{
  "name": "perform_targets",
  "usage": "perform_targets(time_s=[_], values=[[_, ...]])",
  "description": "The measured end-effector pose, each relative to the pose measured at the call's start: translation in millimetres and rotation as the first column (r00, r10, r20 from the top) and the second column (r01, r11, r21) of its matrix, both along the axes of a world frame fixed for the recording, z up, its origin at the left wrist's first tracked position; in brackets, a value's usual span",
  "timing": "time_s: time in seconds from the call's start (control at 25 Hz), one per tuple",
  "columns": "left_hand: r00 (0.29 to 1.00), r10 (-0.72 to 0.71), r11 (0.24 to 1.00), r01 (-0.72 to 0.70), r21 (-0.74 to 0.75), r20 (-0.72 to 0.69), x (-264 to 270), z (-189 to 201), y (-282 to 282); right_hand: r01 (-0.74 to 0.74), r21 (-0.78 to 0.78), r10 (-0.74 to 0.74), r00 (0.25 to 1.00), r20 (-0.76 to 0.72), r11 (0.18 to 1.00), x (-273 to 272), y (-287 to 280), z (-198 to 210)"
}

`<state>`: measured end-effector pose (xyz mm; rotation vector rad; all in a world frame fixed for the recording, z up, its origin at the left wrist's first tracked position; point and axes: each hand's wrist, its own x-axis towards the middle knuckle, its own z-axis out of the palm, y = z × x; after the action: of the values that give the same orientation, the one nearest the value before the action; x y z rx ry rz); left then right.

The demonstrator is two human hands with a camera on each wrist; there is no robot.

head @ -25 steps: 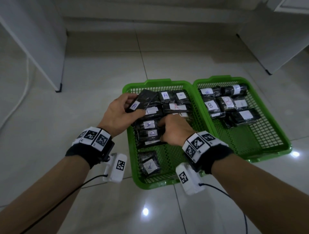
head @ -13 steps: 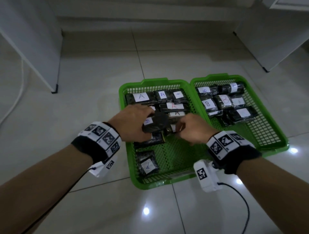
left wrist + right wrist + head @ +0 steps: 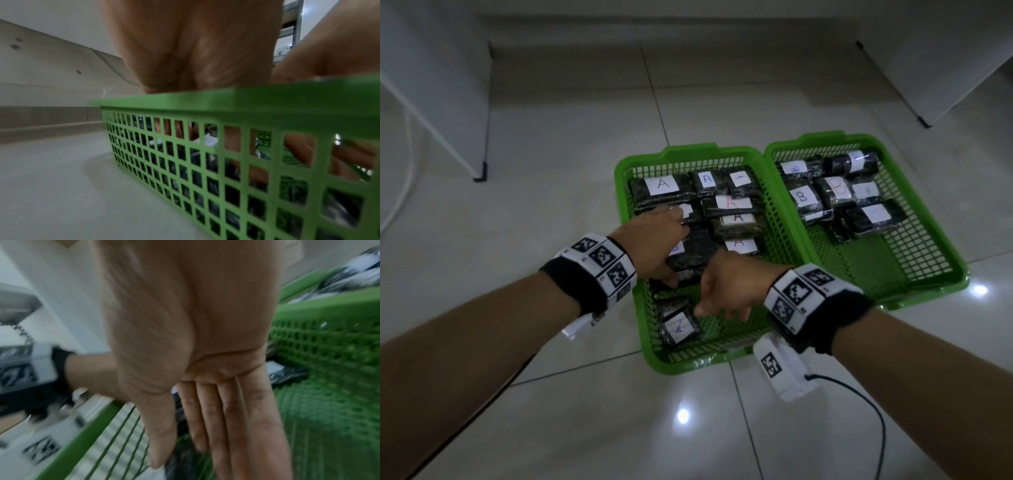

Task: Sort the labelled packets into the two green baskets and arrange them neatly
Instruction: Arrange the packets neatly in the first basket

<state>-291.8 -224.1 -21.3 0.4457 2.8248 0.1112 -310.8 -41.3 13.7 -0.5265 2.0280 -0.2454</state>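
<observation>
Two green baskets sit side by side on the floor. The left basket (image 3: 688, 152) holds several dark packets labelled A (image 3: 662, 186); the right basket (image 3: 825, 137) holds several labelled B (image 3: 803, 198). My left hand (image 3: 664, 246) grips a dark packet (image 3: 697, 251), label hidden, on the stack in the left basket's middle. My right hand (image 3: 719, 310) hangs with straight fingers (image 3: 209, 415), holding nothing, just right of a lone packet (image 3: 678, 327) at the near end. The left wrist view looks through the basket wall (image 3: 267, 104), and the fingers behind the mesh are unclear.
The near half of the right basket floor (image 3: 876, 260) is bare mesh. A white cabinet corner (image 3: 479, 174) stands at the left and another white unit (image 3: 928, 123) at the back right. A black cable (image 3: 876, 421) trails from my right wrist over the tiles.
A large A packet now lies at the back left of the left basket. My left hand took a dark packet and lowered it onto the stack. My right hand moved nearer and straightened.
</observation>
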Motion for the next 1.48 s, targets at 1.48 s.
perform_targets(time_s=[1.48], values=[[0.874, 0.464, 0.535, -0.406, 0.741, 0.144, 14, 45, -42, 0.817, -0.543, -0.727, 0.492, 0.479, 0.195, -36, 16, 3]])
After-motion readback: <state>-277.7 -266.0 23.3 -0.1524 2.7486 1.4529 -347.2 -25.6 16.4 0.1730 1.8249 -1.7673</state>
